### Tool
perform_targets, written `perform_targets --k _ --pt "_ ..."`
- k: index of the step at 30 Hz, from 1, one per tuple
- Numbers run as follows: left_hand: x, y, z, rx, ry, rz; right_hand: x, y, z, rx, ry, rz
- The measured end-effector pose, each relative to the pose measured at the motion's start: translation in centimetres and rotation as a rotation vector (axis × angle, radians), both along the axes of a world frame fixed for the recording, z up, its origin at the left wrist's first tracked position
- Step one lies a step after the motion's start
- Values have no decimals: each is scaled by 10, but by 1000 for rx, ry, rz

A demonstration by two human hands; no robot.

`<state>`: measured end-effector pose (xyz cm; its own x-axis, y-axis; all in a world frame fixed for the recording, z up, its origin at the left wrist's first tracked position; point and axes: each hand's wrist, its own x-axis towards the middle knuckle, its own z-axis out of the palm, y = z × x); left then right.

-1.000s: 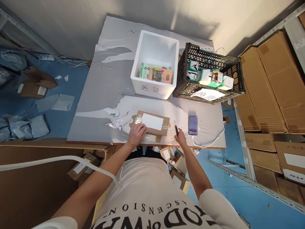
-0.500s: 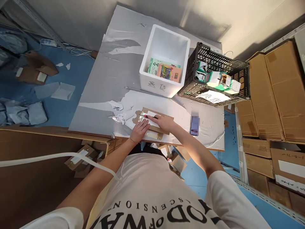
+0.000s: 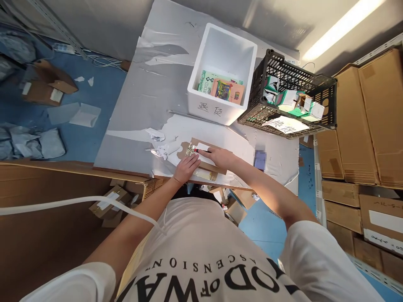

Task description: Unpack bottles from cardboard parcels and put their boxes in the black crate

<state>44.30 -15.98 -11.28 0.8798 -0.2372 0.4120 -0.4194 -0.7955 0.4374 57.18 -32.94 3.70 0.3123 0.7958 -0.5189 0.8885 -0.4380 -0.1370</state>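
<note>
A flat brown cardboard box [image 3: 220, 167] with a white label and shiny clear tape [image 3: 190, 147] lies near the table's front edge. My left hand [image 3: 187, 167] rests flat on its left end, fingers stretched out. In my right hand [image 3: 220, 157] is a slim black tool with a red tip, seemingly a box cutter [image 3: 201, 150]. The index finger lies along it, and its tip is at the taped end of the box. The blade is too small to make out.
Crumpled white paper [image 3: 162, 150] lies left of the box, a phone [image 3: 260, 160] to its right. Behind stand a white foam box [image 3: 217, 110] with colourful packets and a black crate [image 3: 289, 67] with small cartons. Cardboard boxes [image 3: 352, 126] fill the right side.
The whole view has shifted slightly. Both hands stay on the box in nearly the same pose, and the glare on the tape has weakened.
</note>
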Motion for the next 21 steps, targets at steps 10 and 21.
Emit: perform_targets --k 10,21 --pt "-1 0 6 38 8 -1 -6 -14 9 -76 16 -24" --pt "-3 -5 6 77 45 16 -24 -122 42 -312 -31 -232"
